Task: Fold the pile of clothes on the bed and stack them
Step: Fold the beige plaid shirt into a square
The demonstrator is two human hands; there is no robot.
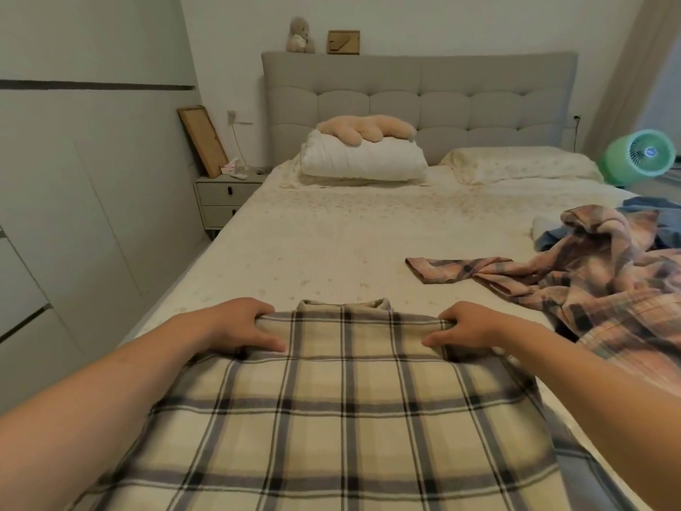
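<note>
A beige shirt with a grey and black check [342, 411] lies spread back-up on the near end of the bed [331, 237], collar pointing away from me. My left hand [239, 326] grips its left shoulder edge, thumb on top and fingers curled under the fabric. My right hand [468, 326] grips the right shoulder edge the same way. To the right lies a crumpled pink plaid shirt [589, 282] with one sleeve stretched toward the middle of the bed. Blue clothing [659, 215] and a bit of white cloth sit behind it.
A white pillow [365, 160] with a beige plush toy on top and a second flat pillow [523, 164] lie at the padded headboard. A nightstand [228, 193] stands at the bed's left, wardrobe doors along the left wall, a green fan [641, 156] at the right.
</note>
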